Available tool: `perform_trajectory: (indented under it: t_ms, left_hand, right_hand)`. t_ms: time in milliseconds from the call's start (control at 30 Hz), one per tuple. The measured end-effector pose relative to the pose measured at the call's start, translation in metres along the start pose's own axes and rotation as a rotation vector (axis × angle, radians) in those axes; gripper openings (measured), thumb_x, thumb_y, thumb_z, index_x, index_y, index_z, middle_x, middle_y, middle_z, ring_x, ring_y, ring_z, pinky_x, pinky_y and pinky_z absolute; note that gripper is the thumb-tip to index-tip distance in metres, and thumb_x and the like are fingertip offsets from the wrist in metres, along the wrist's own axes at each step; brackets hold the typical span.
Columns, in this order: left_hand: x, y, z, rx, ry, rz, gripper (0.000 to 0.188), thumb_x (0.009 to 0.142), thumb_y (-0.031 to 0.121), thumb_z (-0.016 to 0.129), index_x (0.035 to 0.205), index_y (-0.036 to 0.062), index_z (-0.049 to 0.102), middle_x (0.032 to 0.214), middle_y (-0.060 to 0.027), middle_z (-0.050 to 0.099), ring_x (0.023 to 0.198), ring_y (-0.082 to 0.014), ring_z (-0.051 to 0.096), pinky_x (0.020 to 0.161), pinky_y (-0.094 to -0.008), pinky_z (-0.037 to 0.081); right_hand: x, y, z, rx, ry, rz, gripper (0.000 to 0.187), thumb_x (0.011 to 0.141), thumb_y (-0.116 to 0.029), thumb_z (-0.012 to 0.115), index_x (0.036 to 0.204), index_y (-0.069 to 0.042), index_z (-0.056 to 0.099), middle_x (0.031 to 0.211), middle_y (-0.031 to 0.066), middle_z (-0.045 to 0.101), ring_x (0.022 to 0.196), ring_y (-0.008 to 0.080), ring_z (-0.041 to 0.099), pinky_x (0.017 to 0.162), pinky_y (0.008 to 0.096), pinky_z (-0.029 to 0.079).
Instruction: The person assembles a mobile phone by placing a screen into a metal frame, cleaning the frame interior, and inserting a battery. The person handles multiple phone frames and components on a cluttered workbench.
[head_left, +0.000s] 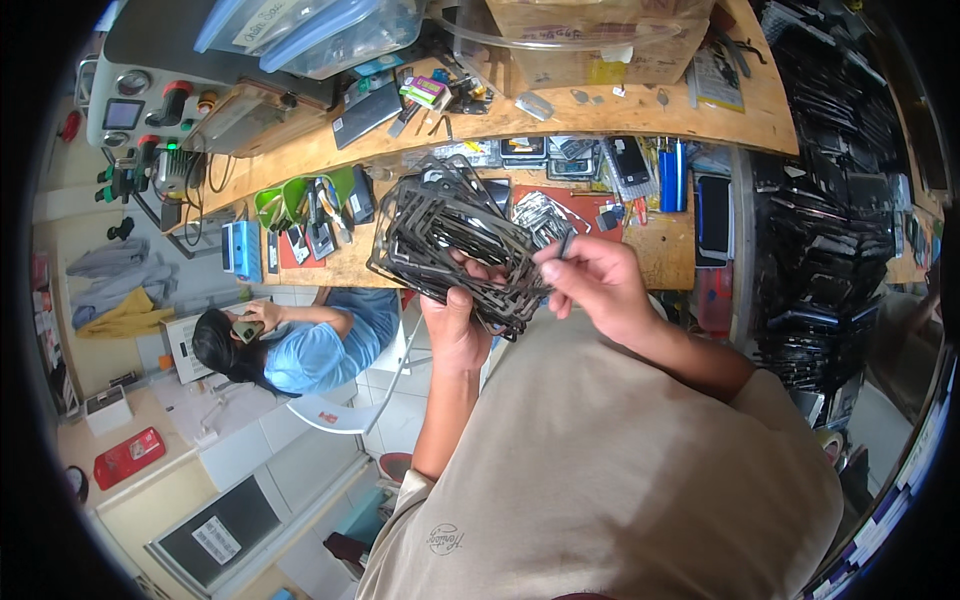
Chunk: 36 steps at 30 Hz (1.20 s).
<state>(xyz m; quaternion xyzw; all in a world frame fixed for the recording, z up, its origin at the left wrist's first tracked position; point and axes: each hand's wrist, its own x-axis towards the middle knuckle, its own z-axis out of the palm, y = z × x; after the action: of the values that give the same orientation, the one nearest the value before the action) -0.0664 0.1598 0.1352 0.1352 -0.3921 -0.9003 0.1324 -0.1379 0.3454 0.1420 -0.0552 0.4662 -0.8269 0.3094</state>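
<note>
Because loose frames would probably splay, my left hand (458, 325) clasps the bundle of black frames (440, 235) from below, fingers showing through its openings. My right hand (598, 285) pinches a thin dark piece (565, 245) at the bundle's right side; whether they are joined, I cannot tell. I hold it all up by the wooden surface (665, 255), presumably for a closer view; a green holder (270, 210) keeps tools (328, 203) likely within reach.

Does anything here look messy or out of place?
Yes: the black frames in the left hand look askew, jutting out at uneven angles rather than stacked neatly. I can't tell whether any are damaged.
</note>
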Motion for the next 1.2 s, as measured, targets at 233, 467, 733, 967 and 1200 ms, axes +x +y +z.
perform_trajectory:
  t_ms: [233, 467, 733, 967, 1200]
  left_hand:
    - [0.005, -0.006, -0.006, 0.212, 0.198, -0.021, 0.031, 0.096, 0.013, 0.078, 0.117, 0.0056, 0.056, 0.092, -0.004, 0.064, 0.081, -0.0188, 0.065, 0.076, -0.0354, 0.055]
    - [0.003, -0.004, -0.056, 0.133, 0.527, -0.134, 0.015, 0.101, 0.019, 0.07, 0.096, 0.0081, 0.061, 0.082, -0.0023, 0.06, 0.075, -0.0146, 0.059, 0.069, -0.0335, 0.055]
    - [-0.016, -0.019, -0.101, 0.111, 0.706, -0.274, 0.015, 0.103, 0.018, 0.068, 0.096, 0.0072, 0.061, 0.084, -0.0013, 0.058, 0.076, -0.0152, 0.056, 0.075, -0.0316, 0.052]
    - [-0.028, -0.03, -0.091, 0.149, 0.687, -0.268, 0.016, 0.103, 0.019, 0.068, 0.096, 0.0071, 0.06, 0.081, -0.0017, 0.058, 0.075, -0.0161, 0.058, 0.079, -0.0359, 0.055]
    - [-0.035, -0.036, -0.116, 0.102, 0.784, -0.3, 0.014, 0.103, 0.017, 0.068, 0.097, 0.0066, 0.06, 0.082, -0.0021, 0.058, 0.075, -0.0162, 0.057, 0.077, -0.0352, 0.054]
  right_hand:
    - [0.018, 0.036, -0.023, -0.215, -0.024, 0.07, 0.031, 0.107, -0.026, 0.066, 0.091, 0.001, 0.07, 0.071, 0.0041, 0.068, 0.062, 0.01, 0.066, 0.054, 0.0245, 0.052]
    - [0.088, 0.119, -0.166, -0.373, 0.56, 0.203, 0.015, 0.097, -0.014, 0.069, 0.093, -0.001, 0.073, 0.077, 0.0081, 0.072, 0.061, 0.0139, 0.068, 0.056, 0.0311, 0.056]
    - [0.074, 0.217, -0.175, -1.274, 0.271, 0.218, 0.037, 0.083, -0.034, 0.083, 0.103, -0.005, 0.074, 0.108, 0.0182, 0.074, 0.099, 0.0391, 0.073, 0.084, 0.0505, 0.058]
    - [0.077, 0.204, -0.166, -1.337, 0.218, 0.235, 0.044, 0.081, -0.028, 0.08, 0.113, -0.002, 0.064, 0.115, 0.0214, 0.065, 0.109, 0.0422, 0.067, 0.092, 0.0519, 0.055]
    - [0.094, 0.223, -0.151, -1.48, 0.321, 0.201, 0.059, 0.082, -0.036, 0.082, 0.123, 0.001, 0.06, 0.116, 0.0242, 0.065, 0.11, 0.0425, 0.066, 0.094, 0.051, 0.055]
